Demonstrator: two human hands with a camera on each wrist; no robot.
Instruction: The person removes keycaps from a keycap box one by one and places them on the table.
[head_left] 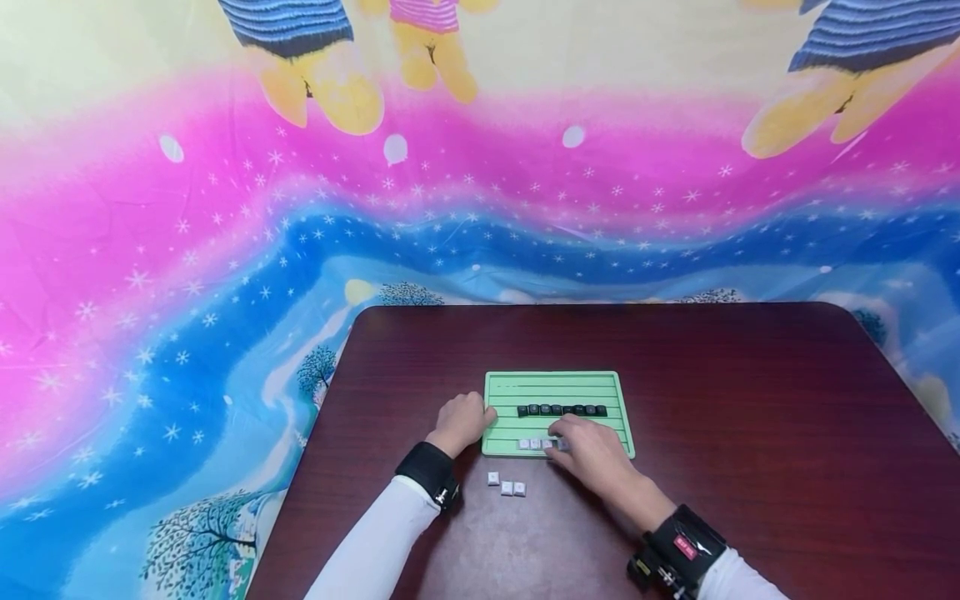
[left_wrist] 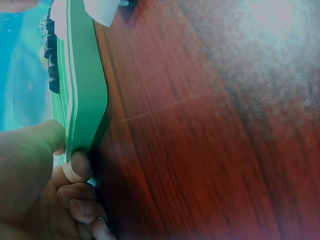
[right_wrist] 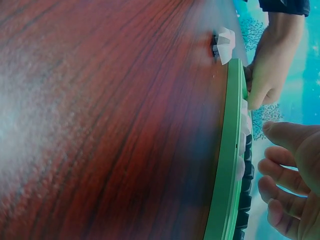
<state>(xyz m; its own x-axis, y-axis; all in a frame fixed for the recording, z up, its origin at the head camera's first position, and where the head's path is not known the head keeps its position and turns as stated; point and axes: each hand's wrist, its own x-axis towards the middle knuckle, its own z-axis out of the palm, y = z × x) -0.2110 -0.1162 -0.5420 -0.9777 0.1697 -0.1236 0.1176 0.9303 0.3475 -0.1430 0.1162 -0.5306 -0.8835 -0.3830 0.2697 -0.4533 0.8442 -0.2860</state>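
A pale green ridged tray (head_left: 504,432) lies on the table, its side wall (left_wrist: 87,95) close up in the left wrist view. My left hand (head_left: 459,422) grips its left end, thumb on the upper rim and fingers against the side. Across the tray's middle runs a row of black keycaps (head_left: 557,410). Nearer me, several white keycaps (head_left: 534,444) sit in a lower groove. My right hand (head_left: 596,454) hovers over them, partly covering that row. In the right wrist view its fingers (right_wrist: 282,177) are loosely bent and apart from the thumb, with nothing seen between them.
Three loose white keycaps (head_left: 507,488) lie on the dark wooden table (head_left: 750,417) in front of the tray. A printed cloth (head_left: 525,167) with pink and blue bands hangs behind the table's far edge.
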